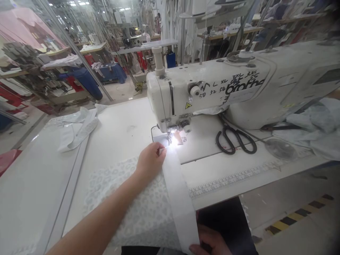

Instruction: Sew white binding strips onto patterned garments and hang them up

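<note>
My left hand (151,159) pinches the far end of a white fabric strip (176,187) just in front of the needle of a white sewing machine (164,99). Beneath that forearm, a pale leopard-print fabric (106,187) lies spread over the table and down past its front edge. The strip runs along the right edge of this print toward my body. Down at the bottom, my right hand (212,241) grips the near end of the strip, its fingers partly cut off by the frame. A bright lamp glares at the needle, so the stitching point is washed out.
Black-handled scissors (236,140) lie under the machine arm. A printed ruler scale (233,180) runs along the table's front edge. Fabric scraps (79,131) sit at the left, and crumpled pale fabric (313,127) at the right. More sewing stations stand behind.
</note>
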A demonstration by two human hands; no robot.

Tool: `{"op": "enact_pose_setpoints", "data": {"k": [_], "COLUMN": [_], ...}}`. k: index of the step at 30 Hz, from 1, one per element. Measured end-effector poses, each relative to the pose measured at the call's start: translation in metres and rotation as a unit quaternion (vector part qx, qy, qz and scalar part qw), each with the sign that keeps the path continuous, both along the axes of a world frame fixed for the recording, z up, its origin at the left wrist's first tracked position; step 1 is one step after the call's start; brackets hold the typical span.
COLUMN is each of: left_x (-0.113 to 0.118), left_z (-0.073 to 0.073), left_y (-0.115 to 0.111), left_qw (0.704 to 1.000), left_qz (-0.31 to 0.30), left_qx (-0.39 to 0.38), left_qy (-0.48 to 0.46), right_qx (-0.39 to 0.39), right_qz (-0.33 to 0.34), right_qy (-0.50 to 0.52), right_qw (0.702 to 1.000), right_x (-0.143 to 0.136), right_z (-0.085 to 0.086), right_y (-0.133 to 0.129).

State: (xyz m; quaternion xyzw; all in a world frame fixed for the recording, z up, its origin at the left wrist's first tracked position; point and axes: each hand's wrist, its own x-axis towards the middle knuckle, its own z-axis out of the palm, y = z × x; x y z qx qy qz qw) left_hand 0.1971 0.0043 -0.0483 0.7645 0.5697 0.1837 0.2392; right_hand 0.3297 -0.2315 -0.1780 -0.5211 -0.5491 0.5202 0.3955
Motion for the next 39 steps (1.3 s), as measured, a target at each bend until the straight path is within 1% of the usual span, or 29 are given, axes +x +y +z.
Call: {"op": "enact_pose_setpoints", "data": {"k": [3,8,12,14,16,18,19,20,21,22,25,28,30,35,39], "left_x": [0.001,0.002,0.001,0.0,0.001,0.001,0.002,0.002,0.002,0.001,-0.004,-0.008,-0.009,-0.006,-0.006], "left_z": [0.0,0.001,-0.001,-0.003,-0.004,-0.003,-0.002,-0.001,-0.001,0.0,-0.001,-0.003,-0.004,-0.003,-0.003], "left_y": [0.0,-0.001,-0.001,-0.001,-0.001,-0.002,-0.004,-0.006,-0.01,-0.014,-0.028,-0.035,-0.032,-0.016,-0.008], "left_qw": [1.0,1.0,0.999,0.998,0.991,0.97,0.958,0.949,0.946,0.948,0.961,0.962,0.962,0.962,0.961], "left_qz": [-0.002,-0.011,-0.019,-0.022,-0.054,-0.121,-0.16,-0.194,-0.215,-0.224,-0.215,-0.22,-0.221,-0.213,-0.214], "left_qx": [0.008,0.021,0.027,0.051,0.118,0.194,0.214,0.216,0.202,0.18,0.13,0.11,0.103,0.092,0.095], "left_qy": [0.002,0.005,0.01,0.012,0.032,0.079,0.104,0.123,0.134,0.136,0.12,0.119,0.127,0.145,0.148], "right_qx": [0.011,-0.006,-0.006,-0.006,-0.004,-0.002,-0.001,0.001,0.003,0.003,0.004,0.008,0.013,0.031,0.048], "right_qz": [-0.002,-0.009,-0.01,-0.011,-0.008,0.001,0.007,0.016,0.026,0.033,0.05,0.048,0.043,0.012,-0.005], "right_qy": [0.001,0.001,-0.005,-0.008,-0.011,-0.012,-0.014,-0.015,-0.016,-0.018,-0.033,-0.049,-0.052,-0.072,-0.095], "right_qw": [1.0,1.0,1.0,1.0,1.0,1.0,1.0,1.0,1.0,0.999,0.998,0.998,0.998,0.997,0.994], "right_x": [-0.001,-0.001,-0.001,-0.001,-0.002,-0.001,-0.001,-0.001,0.0,0.0,0.001,0.0,-0.001,0.0,0.0], "right_z": [-0.001,0.0,0.0,0.0,0.001,0.002,0.003,0.004,0.004,0.005,0.006,0.006,0.006,0.011,0.014], "right_y": [0.0,0.0,0.002,0.002,0.003,0.005,0.005,0.006,0.007,0.008,0.011,0.015,0.018,0.028,0.033]}}
